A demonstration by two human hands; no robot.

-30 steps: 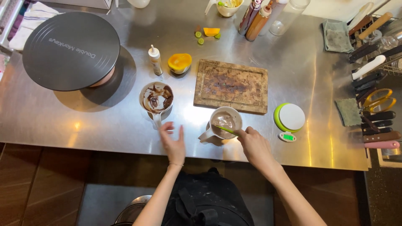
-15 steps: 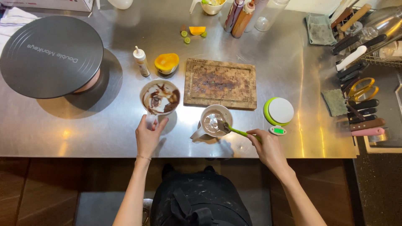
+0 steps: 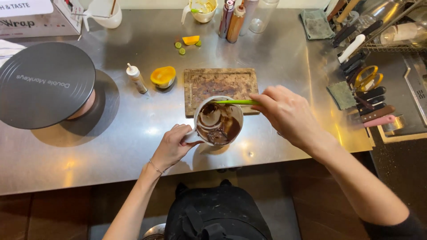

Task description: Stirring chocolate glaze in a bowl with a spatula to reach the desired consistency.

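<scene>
The left hand (image 3: 171,149) is gripping the handle of a white cup (image 3: 218,121), fingers curled tight around it, holding it just above the near edge of the steel counter (image 3: 133,133). The cup is smeared inside with dark chocolate and paler streaks. The right hand (image 3: 289,113) is pinching a green-handled spatula (image 3: 235,102), fingers closed on it, its tip lying inside the cup. Just beyond is lying a stained wooden cutting board (image 3: 222,82), with a small orange dish (image 3: 163,76) beside it.

arms bare | thin bracelet (image 3: 155,167) on L wrist | dark sleeve (image 3: 400,226) at R elbow | black apron (image 3: 218,213)
</scene>
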